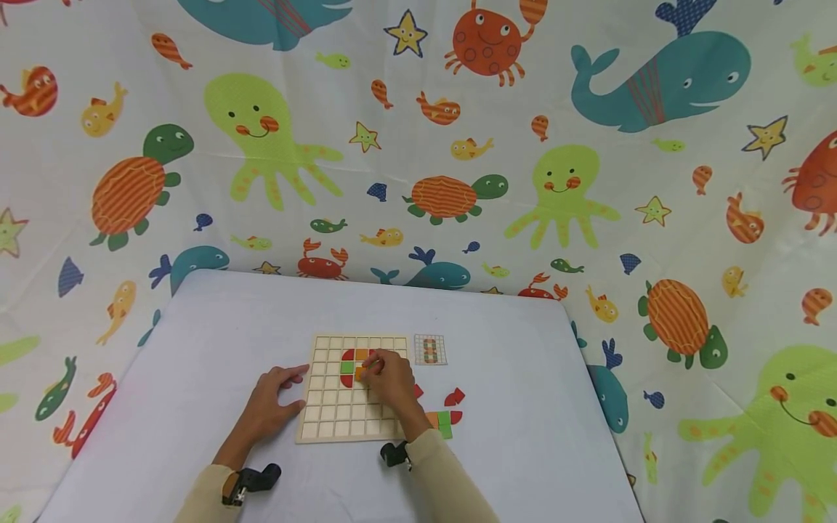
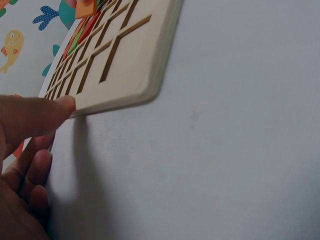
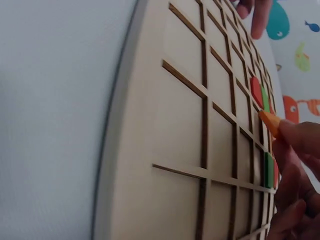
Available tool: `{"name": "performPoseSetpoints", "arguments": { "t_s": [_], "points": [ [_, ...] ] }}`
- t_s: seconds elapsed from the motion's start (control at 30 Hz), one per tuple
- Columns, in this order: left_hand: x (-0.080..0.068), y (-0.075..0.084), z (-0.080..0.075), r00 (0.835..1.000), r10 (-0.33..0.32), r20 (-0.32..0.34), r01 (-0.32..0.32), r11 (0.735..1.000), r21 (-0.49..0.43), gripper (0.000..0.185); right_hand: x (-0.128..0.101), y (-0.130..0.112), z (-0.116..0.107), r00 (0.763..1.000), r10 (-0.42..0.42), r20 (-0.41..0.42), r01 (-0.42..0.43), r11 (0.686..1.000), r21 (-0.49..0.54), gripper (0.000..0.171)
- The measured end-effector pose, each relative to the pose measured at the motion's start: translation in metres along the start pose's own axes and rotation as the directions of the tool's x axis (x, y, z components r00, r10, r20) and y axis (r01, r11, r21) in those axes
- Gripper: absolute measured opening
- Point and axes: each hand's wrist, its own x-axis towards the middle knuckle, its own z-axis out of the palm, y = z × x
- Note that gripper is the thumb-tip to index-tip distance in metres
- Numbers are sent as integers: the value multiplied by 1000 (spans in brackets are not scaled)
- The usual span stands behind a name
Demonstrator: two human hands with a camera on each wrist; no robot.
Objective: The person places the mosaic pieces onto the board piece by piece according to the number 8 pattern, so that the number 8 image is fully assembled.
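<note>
A wooden grid board point(image 1: 327, 428) lies on the white table. My left hand point(image 1: 264, 403) rests at its left edge, thumb and index fingertip touching the rim, the other fingers loosely bent. Between thumb and fingers, my right hand point(image 1: 392, 383) pinches an orange square tile point(image 3: 270, 122) just above the board's middle. Around it, red quarter-round tiles point(image 1: 346, 380), a green square tile point(image 1: 347, 367) and another orange tile point(image 1: 362, 354) sit in the grid. The right hand hides part of this group in the head view.
A small pattern card point(image 1: 430, 350) lies off the board's upper right corner. Right of the board are loose red tiles point(image 1: 454, 396), green tiles point(image 1: 445, 423) and an orange tile point(image 1: 432, 419), partly behind the right wrist. A sea-animal cloth point(image 1: 392, 160) hangs behind the table.
</note>
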Motion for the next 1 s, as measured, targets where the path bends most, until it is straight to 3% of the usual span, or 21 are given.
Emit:
{"name": "performPoseSetpoints", "arguments": {
  "t_s": [0.27, 0.5, 1.0],
  "points": [
    [-1, 0, 0, 1000, -7, -1, 7, 1000, -6, 69, -2, -5, 8, 996, 76, -49, -80, 994, -80, 13],
    [-1, -1, 2, 999, 19, -26, -19, 1000, -2, 68, -1, -7, 11, 993, 73, -95, -83, 990, -115, 15],
    [0, 0, 2, 1000, 6, -16, -7, 1000, -15, 69, -4, -6, 9, 994, 87, -66, -95, 987, -129, 16]
  ]
}}
